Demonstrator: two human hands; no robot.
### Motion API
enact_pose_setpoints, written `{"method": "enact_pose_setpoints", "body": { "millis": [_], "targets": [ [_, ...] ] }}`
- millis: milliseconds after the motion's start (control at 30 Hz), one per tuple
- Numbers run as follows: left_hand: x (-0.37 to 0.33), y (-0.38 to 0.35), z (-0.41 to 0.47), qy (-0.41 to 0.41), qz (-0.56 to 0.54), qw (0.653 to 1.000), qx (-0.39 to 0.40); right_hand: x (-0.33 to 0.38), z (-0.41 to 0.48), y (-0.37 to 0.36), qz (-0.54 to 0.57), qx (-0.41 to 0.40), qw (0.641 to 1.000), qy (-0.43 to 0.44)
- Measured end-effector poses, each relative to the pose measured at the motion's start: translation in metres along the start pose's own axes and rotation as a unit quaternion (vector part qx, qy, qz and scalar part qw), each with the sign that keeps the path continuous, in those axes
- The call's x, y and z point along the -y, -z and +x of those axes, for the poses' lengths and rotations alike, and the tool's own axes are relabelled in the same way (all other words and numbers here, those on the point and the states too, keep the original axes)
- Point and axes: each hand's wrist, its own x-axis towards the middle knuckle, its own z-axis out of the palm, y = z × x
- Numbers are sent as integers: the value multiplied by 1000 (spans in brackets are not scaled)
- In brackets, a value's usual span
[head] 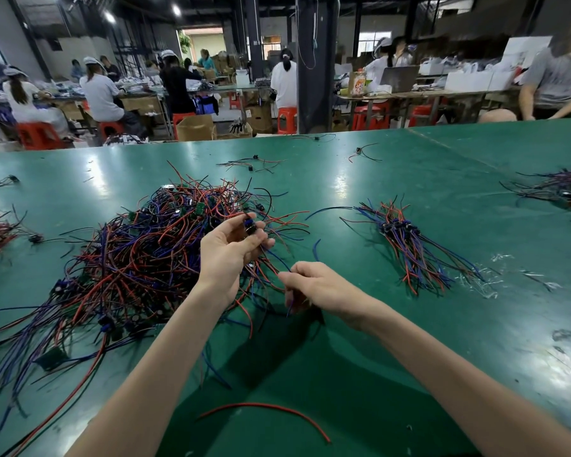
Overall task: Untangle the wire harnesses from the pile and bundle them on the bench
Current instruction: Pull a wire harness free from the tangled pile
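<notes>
A big tangled pile of red, blue and black wire harnesses (139, 258) lies on the green bench (360, 357), left of centre. My left hand (228, 249) is raised over the pile's right edge and pinches the small black connector of one harness (250, 228), whose wires trail down toward my other hand. My right hand (314, 285) is just right of it, lower, fingers curled around the thin wires of that harness. A sorted bundle of harnesses (409, 249) lies flat to the right, connectors lined up at its far end.
A loose red wire (267, 412) lies near the front edge. Stray harnesses (251, 163) sit further back, and other wire heaps (561, 189) lie at the right and left edges. Clear plastic scraps (488, 282) lie beside the bundle. A person (557, 84) stands at the far right corner.
</notes>
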Motion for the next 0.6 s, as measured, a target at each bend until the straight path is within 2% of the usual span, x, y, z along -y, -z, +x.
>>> {"method": "enact_pose_setpoints", "body": {
  "millis": [67, 133, 333, 467, 600],
  "targets": [
    [-1, -1, -1, -2, 5, 1000, -3, 1, -2, 2, -105, -9, 993, 48],
    [-4, -1, -2, -8, 9, 1000, -9, 2, -4, 2, -136, 4, 988, 70],
    [-10, 4, 0, -14, 15, 1000, -23, 3, -4, 8, -27, 83, 995, 49],
    [-7, 6, 1, -11, 31, 999, -30, 0, -7, 12, -45, 107, 993, 24],
    [-5, 9, 5, -10, 27, 999, -33, -1, -7, 14, -87, 76, 992, 52]
  ]
}}
